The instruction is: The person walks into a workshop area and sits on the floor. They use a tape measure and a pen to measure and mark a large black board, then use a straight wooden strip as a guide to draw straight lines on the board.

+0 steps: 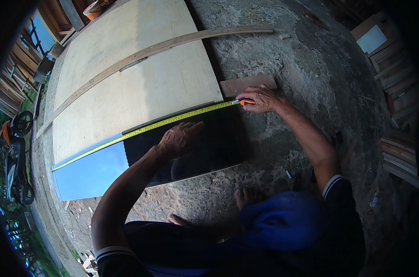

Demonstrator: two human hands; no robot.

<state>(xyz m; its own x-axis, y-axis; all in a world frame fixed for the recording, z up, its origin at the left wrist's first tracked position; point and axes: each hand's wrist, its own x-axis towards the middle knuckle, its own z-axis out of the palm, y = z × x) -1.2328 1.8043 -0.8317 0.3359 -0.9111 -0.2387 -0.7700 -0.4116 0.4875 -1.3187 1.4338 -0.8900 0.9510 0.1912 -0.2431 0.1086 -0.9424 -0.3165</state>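
A long, glossy dark panel (209, 143) lies in front of me, its left part reflecting bright sky. The yellow blade of a tape measure (172, 119) stretches along the panel's far edge, from the left end to the right corner. There my right hand (261, 99) is closed around an orange and dark piece at the blade's end, partly hidden by the fingers. My left hand (179, 137) rests on the dark part of the panel, just on the near side of the blade, its fingers reaching right. The undersides of those fingers are hidden.
Beyond the panel lies a large pale plywood sheet (168, 69), crossed by a long wooden strip (158, 47) with a thin pen-like tool (133, 64) beside it. A short board (230, 86) touches my right hand's area. Stacked boards (399, 154) stand right; a motorcycle (16, 159) is far left.
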